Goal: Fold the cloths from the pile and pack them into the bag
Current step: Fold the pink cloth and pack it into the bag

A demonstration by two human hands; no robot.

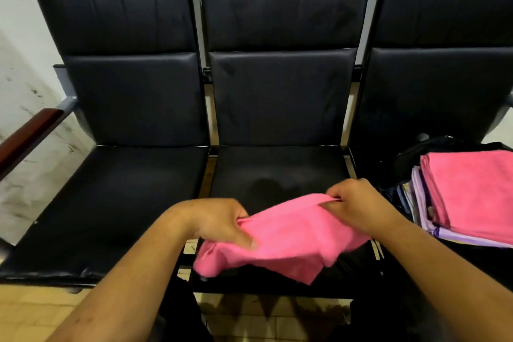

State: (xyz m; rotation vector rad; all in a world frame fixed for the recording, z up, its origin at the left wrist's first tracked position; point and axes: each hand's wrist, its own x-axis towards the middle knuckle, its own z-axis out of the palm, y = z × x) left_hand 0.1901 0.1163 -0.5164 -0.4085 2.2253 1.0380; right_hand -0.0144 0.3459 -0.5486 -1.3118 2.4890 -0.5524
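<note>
A pink cloth point(288, 239) hangs crumpled between both hands above the front edge of the middle seat point(277, 169). My left hand point(219, 222) grips its left edge with curled fingers. My right hand point(358, 203) pinches its upper right edge. On the right seat lies the pile of cloths point(472, 197), pink ones on top of lilac and blue ones. A dark bag point(433, 150) sits behind the pile, mostly hidden by it.
Three black padded seats stand in a row against a white wall. The left seat point(125, 203) has a wooden armrest point(30, 133) at its far left. Tiled floor shows below the seats' front edge.
</note>
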